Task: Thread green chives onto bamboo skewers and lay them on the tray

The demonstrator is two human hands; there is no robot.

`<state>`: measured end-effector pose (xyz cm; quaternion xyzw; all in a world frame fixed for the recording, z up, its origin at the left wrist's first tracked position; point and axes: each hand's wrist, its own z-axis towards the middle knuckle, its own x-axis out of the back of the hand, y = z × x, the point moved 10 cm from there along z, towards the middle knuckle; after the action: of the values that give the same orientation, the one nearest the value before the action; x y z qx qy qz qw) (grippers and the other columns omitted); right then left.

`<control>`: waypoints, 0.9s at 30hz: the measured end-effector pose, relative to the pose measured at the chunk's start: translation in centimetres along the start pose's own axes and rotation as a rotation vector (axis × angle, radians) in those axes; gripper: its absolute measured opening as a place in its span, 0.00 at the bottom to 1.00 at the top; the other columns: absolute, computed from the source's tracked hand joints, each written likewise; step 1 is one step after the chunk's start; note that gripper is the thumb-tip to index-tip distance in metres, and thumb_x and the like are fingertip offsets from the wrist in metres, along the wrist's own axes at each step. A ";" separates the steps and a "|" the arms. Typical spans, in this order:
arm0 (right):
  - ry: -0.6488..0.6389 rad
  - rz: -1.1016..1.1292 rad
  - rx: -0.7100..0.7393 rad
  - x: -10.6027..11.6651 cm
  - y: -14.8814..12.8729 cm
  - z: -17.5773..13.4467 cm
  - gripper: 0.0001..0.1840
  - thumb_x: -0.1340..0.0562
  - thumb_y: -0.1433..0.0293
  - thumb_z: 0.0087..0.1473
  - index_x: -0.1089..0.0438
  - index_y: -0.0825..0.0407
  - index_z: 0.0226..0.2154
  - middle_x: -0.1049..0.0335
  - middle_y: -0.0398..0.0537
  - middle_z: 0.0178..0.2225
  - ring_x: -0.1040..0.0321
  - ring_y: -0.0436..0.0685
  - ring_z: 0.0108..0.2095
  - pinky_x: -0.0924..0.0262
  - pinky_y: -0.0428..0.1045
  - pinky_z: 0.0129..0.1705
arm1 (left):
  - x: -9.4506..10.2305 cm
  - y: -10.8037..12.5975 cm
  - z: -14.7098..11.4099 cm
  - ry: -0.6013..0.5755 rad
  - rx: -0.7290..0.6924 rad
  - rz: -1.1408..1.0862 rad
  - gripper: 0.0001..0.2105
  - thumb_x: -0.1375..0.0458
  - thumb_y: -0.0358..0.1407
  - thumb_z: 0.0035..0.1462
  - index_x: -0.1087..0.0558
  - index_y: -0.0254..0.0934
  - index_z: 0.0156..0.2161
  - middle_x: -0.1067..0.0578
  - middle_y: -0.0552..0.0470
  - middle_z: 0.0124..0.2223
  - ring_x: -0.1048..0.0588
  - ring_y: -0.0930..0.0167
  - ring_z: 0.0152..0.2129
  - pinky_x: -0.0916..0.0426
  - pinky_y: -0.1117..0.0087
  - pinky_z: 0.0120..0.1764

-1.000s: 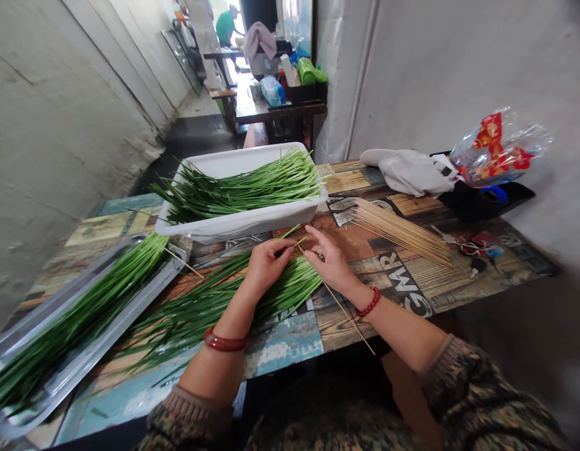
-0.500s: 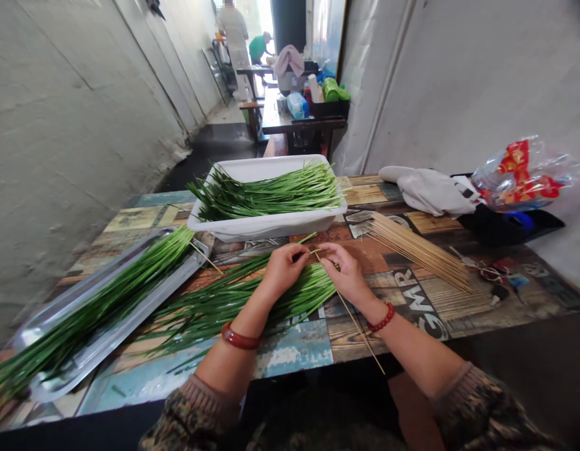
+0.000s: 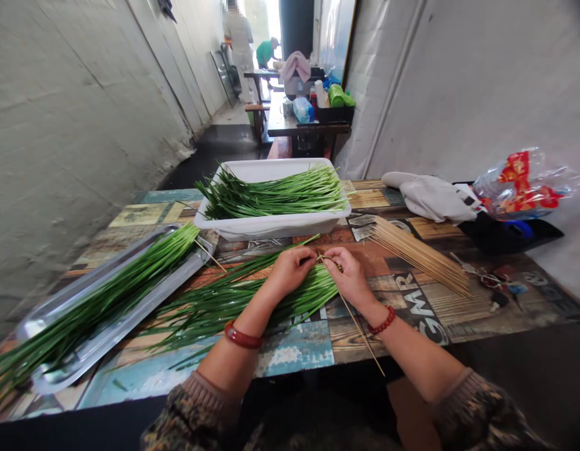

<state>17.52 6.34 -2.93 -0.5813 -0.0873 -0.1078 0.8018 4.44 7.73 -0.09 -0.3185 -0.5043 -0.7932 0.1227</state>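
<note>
My right hand (image 3: 350,279) is closed in a pinch around a thin bamboo skewer (image 3: 362,333), whose long end slants down past the table's front edge. Close beside it, my left hand (image 3: 290,270) pinches a garlic chive stalk at the skewer's upper tip. Stalk and skewer cross between my fingertips; whether the tip has gone through is too small to tell. Loose garlic chives (image 3: 196,307) spread over the table under my hands and to the left. More chives (image 3: 125,297) lie in a metal tray (image 3: 90,374), a skewer (image 3: 210,254) sticking out at their pale ends.
A white plastic tub (image 3: 275,227) full of chives stands behind my hands. To the right lie a bundle of bamboo skewers (image 3: 419,257), keys (image 3: 499,297), a pale cloth cap (image 3: 431,197) and a clear-and-red plastic bag (image 3: 520,185). Two people are far back by another table (image 3: 309,128).
My fingertips have moved slightly, and the stalk now crosses the skewer tip between them. The camera view has shifted a little; the tray, tub and skewer bundle stay in place.
</note>
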 end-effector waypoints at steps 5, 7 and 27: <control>0.014 -0.010 0.021 0.1 -0.5 0.1 0.08 0.42 0.64 0.55 0.33 0.51 0.35 0.27 0.48 0.32 0.28 0.55 0.34 0.34 0.49 0.38 | 0.0 0.6 -0.1 -0.032 0.001 -0.002 0.09 0.47 0.31 0.58 0.24 0.35 0.34 0.22 0.49 0.34 0.25 0.69 0.33 0.34 0.71 0.39; 0.010 0.002 0.032 0.0 -0.7 0.2 0.09 0.43 0.64 0.57 0.32 0.51 0.36 0.26 0.49 0.33 0.27 0.55 0.35 0.34 0.49 0.38 | 0.1 0.7 -0.3 -0.033 0.016 -0.006 0.10 0.48 0.33 0.59 0.23 0.35 0.37 0.21 0.48 0.37 0.25 0.68 0.35 0.33 0.70 0.41; -0.037 -0.021 0.065 0.3 -1.4 0.0 0.20 0.50 0.55 0.62 0.32 0.52 0.41 0.28 0.48 0.32 0.31 0.56 0.33 0.37 0.49 0.36 | -1.5 0.4 -1.3 -0.248 0.065 0.027 0.12 0.45 0.39 0.55 0.24 0.32 0.33 0.25 0.52 0.29 0.32 0.72 0.25 0.41 0.73 0.30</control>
<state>17.44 5.92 -1.56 -0.5558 -0.1117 -0.1026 0.8173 5.34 6.22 -1.14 -0.4166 -0.5367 -0.7293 0.0805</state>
